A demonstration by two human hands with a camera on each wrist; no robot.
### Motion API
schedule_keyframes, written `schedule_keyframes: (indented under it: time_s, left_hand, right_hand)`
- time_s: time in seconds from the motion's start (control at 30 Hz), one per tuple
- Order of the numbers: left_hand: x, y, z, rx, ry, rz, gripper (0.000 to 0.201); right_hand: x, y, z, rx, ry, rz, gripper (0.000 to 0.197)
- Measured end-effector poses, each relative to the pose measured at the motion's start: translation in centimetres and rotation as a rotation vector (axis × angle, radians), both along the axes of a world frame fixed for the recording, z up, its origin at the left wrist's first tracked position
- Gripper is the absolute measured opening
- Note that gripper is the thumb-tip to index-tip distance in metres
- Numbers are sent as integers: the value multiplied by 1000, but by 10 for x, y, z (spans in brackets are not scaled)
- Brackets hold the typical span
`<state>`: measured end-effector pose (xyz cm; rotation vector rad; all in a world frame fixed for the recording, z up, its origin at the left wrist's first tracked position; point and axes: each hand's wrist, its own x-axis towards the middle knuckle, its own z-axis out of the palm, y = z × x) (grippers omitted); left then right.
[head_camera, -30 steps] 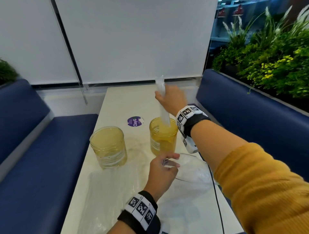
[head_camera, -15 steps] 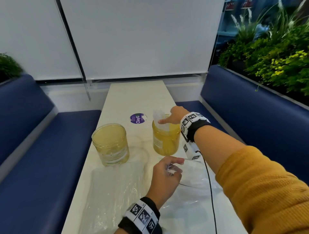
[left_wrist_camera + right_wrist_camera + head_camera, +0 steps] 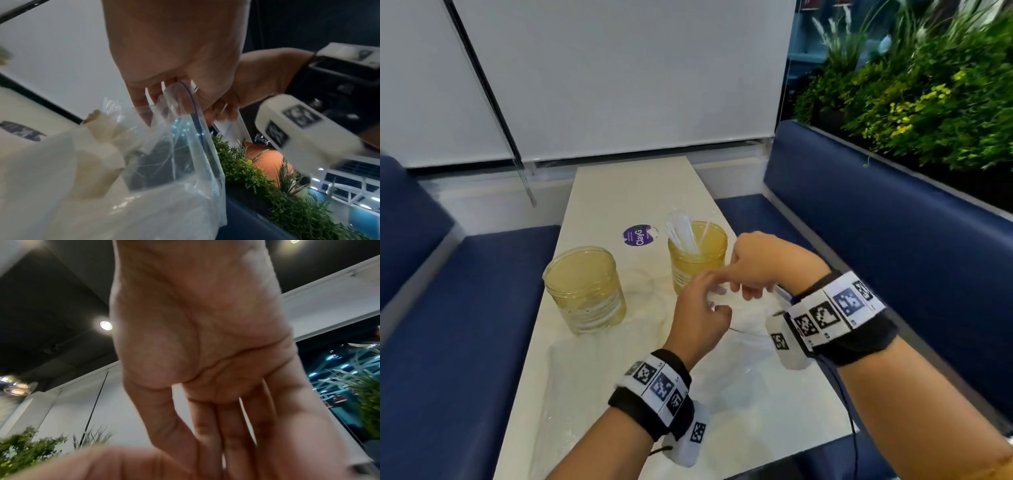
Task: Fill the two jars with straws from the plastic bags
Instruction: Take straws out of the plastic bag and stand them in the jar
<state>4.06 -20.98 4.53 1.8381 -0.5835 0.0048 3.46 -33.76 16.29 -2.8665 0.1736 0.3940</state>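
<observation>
jars (image 3: pixel 585 287): looking see-through yellow
straws (image 3: pixel 683 233): showing white
plastic bag (image 3: pixel 185 146): showing clear with a blue line
worktop (image 3: pixel 633 192): looking cream
seats (image 3: pixel 893 222): looking dark blue
sticker (image 3: pixel 637 235): showing purple

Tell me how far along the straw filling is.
Done: a few straws stand in the right jar. In hand: the left hand holds a clear bag open; the right hand, empty, reaches toward it. Left: the left jar shows no straws.

White straws (image 3: pixel 683 234) in right jar (image 3: pixel 698 262)
</observation>
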Motion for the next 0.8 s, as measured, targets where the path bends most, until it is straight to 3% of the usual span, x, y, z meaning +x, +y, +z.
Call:
schedule_keyframes:
  time_s: [0.07, 0.23, 0.4, 0.5, 0.67, 0.8]
  left_hand:
    - [2, 0, 4, 52, -91, -8, 59]
    - [1, 2, 13, 295, -268, 57, 71]
    - [-3, 7, 18, 434, -278, 110, 71]
    - [-4, 8, 16, 407, -261, 58, 72]
    - [-6, 8, 9, 212, -161, -74, 75]
    - [-7, 7, 1, 138, -133, -84, 82]
  right_hand:
    - [-12, -1, -24, -83, 67, 57, 26]
    - [-17, -14, -80, -272, 137, 94, 54]
    - [-19, -23, -104, -371, 180, 97, 51]
    - [-16, -24, -104, -369, 131, 96, 46]
    - [-13, -19, -91, -325, 38, 52, 37]
    - [-7, -9, -70, -173, -54, -49, 34]
